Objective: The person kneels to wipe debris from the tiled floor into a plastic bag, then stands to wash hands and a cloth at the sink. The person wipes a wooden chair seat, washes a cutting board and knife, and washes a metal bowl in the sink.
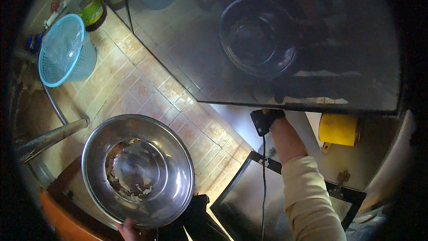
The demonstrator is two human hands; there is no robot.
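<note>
My left hand [128,228] grips the near rim of a large stainless steel basin [179,160], its thumb over the edge. Light scraps and brownish bits lie in the bottom of the basin. My right arm, in a cream sleeve with a black device strapped at the wrist and a cable hanging from it, reaches under the edge of a dark glossy panel [301,87]. The right hand is hidden beneath that panel, so what it touches cannot be seen. The panel's surface shows the reflection of a round basin.
A light blue plastic basket [87,61] with a clear bag stands on the tiled floor [150,97] at the upper left, beside a bottle with a green label [92,12]. A yellow cylindrical container [337,129] lies inside the cabinet; an open black-framed door [239,194] is below.
</note>
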